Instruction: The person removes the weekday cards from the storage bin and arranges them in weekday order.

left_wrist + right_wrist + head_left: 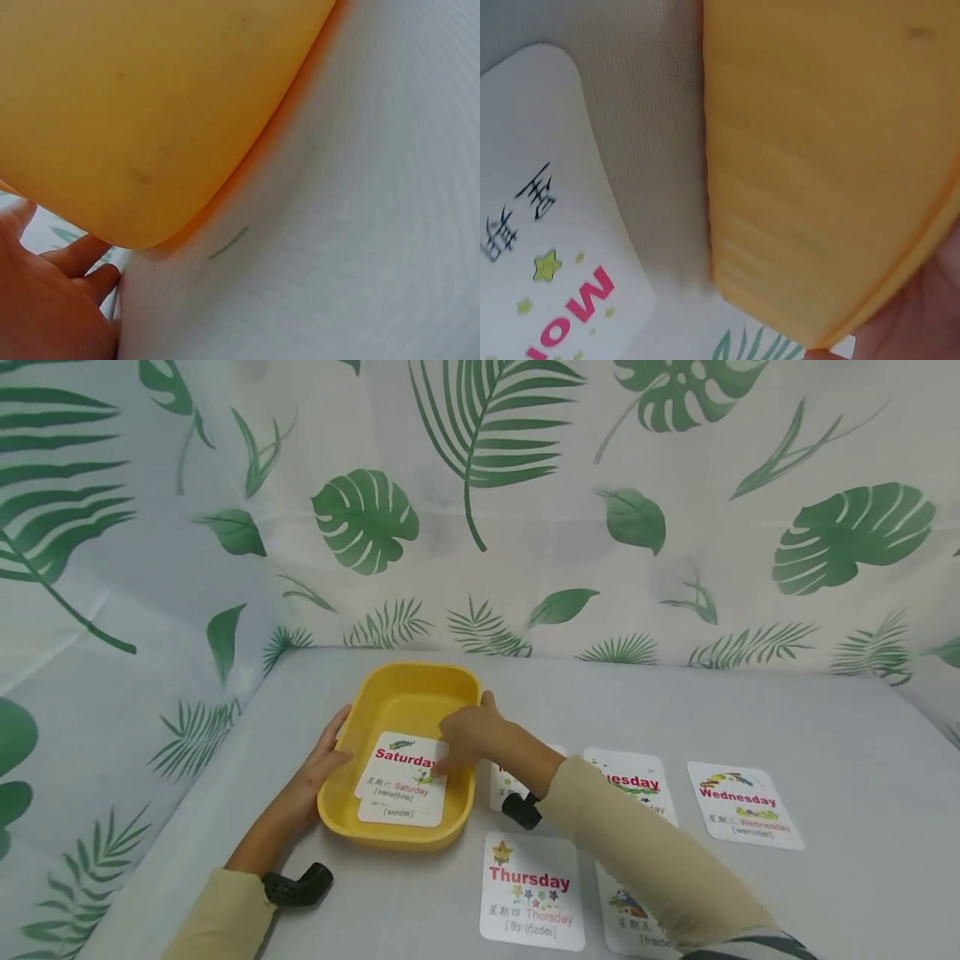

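Note:
A yellow plastic bin (352,827) stands on the table. My left hand (311,777) holds its left side, thumb over the rim and fingers along the outer wall. In the left wrist view, those fingers (79,259) lie beside the bin's corner. Inside the bin, a white Saturday card (393,768) overlaps another card (405,812), whose upper part is covered. My right hand (474,733) reaches over the right rim, fingertips down at the Saturday card's right edge. Whether they pinch the card is hidden. The right wrist view shows part of that hand (915,322) above the rim.
Right of the bin lie cards for Monday (547,217), Tuesday (622,772), Wednesday (742,804) and Thursday (532,891). Another card (626,927) is partly under the right forearm. A leaf-patterned cloth (525,552) hangs behind the table.

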`<state>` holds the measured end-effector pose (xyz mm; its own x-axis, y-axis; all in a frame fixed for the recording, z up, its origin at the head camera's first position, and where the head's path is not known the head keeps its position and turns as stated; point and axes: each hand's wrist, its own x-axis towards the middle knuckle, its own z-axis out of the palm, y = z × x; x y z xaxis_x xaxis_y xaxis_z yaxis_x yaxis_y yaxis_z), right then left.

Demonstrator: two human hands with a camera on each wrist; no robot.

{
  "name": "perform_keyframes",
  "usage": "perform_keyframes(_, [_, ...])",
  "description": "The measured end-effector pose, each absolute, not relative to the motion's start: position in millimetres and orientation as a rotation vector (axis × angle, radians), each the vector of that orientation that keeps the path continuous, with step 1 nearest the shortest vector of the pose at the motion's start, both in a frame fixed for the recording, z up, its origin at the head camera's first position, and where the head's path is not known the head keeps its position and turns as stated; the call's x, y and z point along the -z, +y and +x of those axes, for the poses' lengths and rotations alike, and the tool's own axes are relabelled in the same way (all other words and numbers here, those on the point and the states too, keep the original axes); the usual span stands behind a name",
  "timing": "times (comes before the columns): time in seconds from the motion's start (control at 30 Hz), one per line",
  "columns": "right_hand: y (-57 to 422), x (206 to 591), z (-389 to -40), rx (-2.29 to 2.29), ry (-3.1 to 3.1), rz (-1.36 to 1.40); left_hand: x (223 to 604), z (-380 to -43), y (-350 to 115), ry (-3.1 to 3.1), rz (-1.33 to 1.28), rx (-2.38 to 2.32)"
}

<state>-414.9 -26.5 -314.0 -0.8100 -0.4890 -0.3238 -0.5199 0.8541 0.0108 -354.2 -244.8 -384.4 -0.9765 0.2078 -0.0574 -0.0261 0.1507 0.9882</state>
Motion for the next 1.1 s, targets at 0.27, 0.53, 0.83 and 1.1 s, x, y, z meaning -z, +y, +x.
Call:
perform_keyframes(0.27, [-38.5, 325.6, -416.3, -0.370, 2.758, -0.718, 384.2, -355.5, -245.5, 2.259, 0.176, -1.916])
perform_keyframes(0.53, [-44.6, 331.6, -415.6, -0.375, 2.777, -0.712, 386.6, -356.4, -245.6, 2.279, 0.175, -1.901])
perform_keyframes(0.83, [-43.2, 330.3, -417.9, -0.342, 2.751, -0.707, 386.9, -356.5, -244.8, 2.288, 0.161, -1.905])
perform_keyframes(1.1, [-41.7, 326.3, -413.0, -0.368, 2.742, -0.686, 386.1, -354.4, -243.6, 2.317, 0.145, -1.872])
